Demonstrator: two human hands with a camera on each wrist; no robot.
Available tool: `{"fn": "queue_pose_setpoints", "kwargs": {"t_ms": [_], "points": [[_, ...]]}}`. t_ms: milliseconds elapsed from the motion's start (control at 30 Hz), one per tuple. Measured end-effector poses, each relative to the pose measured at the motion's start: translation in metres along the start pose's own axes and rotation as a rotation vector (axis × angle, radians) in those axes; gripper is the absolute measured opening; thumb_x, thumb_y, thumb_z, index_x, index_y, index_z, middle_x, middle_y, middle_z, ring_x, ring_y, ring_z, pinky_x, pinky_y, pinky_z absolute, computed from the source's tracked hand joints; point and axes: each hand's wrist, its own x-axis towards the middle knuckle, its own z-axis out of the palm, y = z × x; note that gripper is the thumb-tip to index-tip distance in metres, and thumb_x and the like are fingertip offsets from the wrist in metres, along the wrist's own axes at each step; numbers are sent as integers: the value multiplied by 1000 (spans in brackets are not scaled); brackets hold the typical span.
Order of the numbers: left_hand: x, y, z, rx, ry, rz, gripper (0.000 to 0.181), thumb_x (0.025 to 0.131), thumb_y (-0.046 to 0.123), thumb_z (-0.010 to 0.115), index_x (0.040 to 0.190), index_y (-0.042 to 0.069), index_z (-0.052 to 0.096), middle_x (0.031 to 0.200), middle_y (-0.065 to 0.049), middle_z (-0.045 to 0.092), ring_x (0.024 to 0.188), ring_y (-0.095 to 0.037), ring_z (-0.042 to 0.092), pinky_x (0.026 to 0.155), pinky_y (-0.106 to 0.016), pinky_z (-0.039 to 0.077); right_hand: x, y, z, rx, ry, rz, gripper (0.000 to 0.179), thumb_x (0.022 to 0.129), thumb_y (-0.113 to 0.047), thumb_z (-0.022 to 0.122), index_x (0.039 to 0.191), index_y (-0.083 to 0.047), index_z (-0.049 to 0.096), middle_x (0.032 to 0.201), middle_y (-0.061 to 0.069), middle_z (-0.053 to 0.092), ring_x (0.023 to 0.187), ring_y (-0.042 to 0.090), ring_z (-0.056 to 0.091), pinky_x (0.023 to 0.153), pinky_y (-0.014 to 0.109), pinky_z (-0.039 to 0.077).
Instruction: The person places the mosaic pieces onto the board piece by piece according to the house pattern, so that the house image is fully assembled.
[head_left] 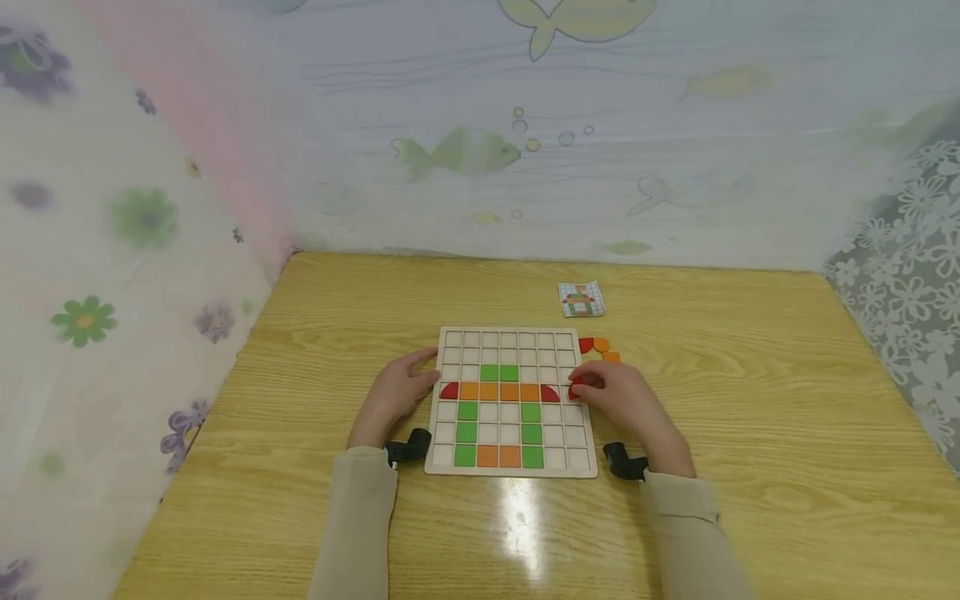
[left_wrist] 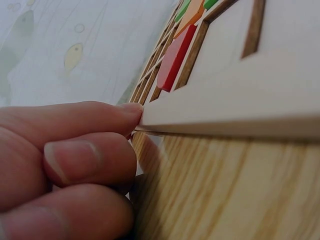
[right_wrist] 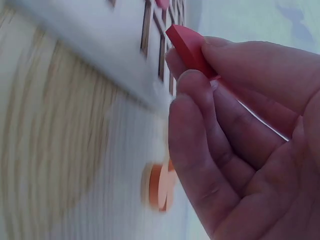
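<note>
A pale wooden grid board (head_left: 510, 472) lies on the table between both hands. Green squares, orange squares and two red rounded tiles fill some of its cells; one red tile (head_left: 449, 391) sits at the left end of the orange row. My left hand (head_left: 397, 389) rests at the board's left side, a fingertip (left_wrist: 131, 109) touching the edge and the other fingers loosely bent. Between thumb and fingertips, my right hand (head_left: 618, 392) pinches a red quarter-round tile (right_wrist: 191, 50), held close over the board's right edge.
Beyond the right hand, beside the board, lie a loose red tile (head_left: 585, 344), an orange round tile (head_left: 602, 344) and another orange tile (head_left: 612, 357). A small pattern card (head_left: 581, 298) lies behind the board. A fish-print curtain (head_left: 465, 192) borders the table's back edge.
</note>
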Motion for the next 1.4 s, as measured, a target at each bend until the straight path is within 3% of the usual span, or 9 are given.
{"fn": "queue_pose_setpoints", "kwargs": {"t_ms": [333,567,967,1400], "points": [[1,0,1,2,5,-4,44,86,35,58,128,33,47,57,-2,49,40,-11,37,40,-26,35,15,-21,14,16,-19,-11,12,84,-24,62,95,-22,65,87,-7,61,79,13,53,72,31,44],[-1,0,0,-7,7,8,43,86,34,58,128,32,48,55,-1,46,40,-11,37,40,-25,34,29,-38,24,-40,-37,-93,10,83,-25,63,92,-22,64,84,-10,60,77,10,53,72,29,44],[-1,-1,2,-66,-3,-16,43,86,33,57,128,32,48,51,2,44,36,-11,36,36,-25,33,53,-66,42,-96,-93,-126,6,84,-21,61,90,-20,64,83,-10,61,77,10,52,74,27,44],[2,0,1,27,11,-7,44,86,35,58,129,33,46,62,-3,54,43,-11,41,44,-27,37,70,-89,57,-93,-109,-171,5,85,-20,61,88,-20,65,83,-10,60,76,8,53,73,27,43]]}}
